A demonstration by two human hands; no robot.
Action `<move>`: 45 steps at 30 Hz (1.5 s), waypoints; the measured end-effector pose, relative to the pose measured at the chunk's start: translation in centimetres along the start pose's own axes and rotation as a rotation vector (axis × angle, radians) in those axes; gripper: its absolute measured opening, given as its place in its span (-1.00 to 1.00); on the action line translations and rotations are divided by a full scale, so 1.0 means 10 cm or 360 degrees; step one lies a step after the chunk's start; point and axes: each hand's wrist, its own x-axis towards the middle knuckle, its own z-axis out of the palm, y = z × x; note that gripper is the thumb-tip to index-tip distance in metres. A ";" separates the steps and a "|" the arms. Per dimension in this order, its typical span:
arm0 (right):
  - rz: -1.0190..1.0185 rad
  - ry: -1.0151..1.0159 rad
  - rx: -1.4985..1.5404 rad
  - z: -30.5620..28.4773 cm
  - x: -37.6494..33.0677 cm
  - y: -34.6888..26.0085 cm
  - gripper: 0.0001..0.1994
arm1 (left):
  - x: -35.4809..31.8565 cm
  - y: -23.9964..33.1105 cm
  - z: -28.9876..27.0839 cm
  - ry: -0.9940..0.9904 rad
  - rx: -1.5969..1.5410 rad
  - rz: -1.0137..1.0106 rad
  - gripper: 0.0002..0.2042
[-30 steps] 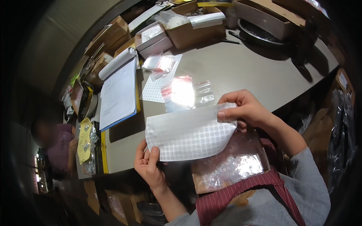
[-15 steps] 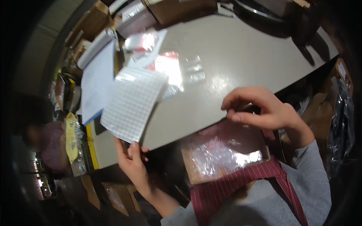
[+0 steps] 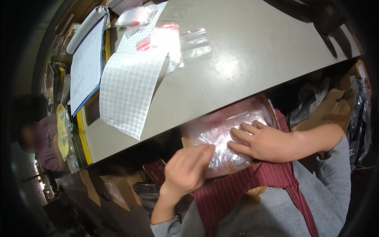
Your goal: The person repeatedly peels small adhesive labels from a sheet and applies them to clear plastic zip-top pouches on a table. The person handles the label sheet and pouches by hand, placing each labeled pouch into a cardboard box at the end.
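A white sheet of round sticker dots (image 3: 128, 89) lies on the grey table (image 3: 244, 59), free of both hands. On my lap sits a cardboard box (image 3: 272, 108) full of small clear plastic bags (image 3: 221, 126). My right hand (image 3: 262, 141) rests flat on the bags, fingers spread. My left hand (image 3: 188, 168) reaches into the box's near left side, fingertips touching the bags; whether it grips one is hidden. More small clear bags with red strips (image 3: 173, 39) lie on the table beyond the sheet.
A blue-edged clipboard with white paper (image 3: 85, 65) and a white roll (image 3: 85, 29) lie at the table's left. Another person (image 3: 37, 140) sits at far left. Crumpled plastic and cardboard boxes (image 3: 335, 106) crowd the right side below the table's edge.
The sticker sheet left both hands and now lies on the table. My left hand dropped from the sheet to the lap box; my right hand settled on the bags.
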 end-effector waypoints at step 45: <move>-0.0046 0.0004 0.0159 0.07 -0.19 0.00 -0.37 | 0.28 0.03 0.15 -0.0044 -0.0705 -0.0501 -0.88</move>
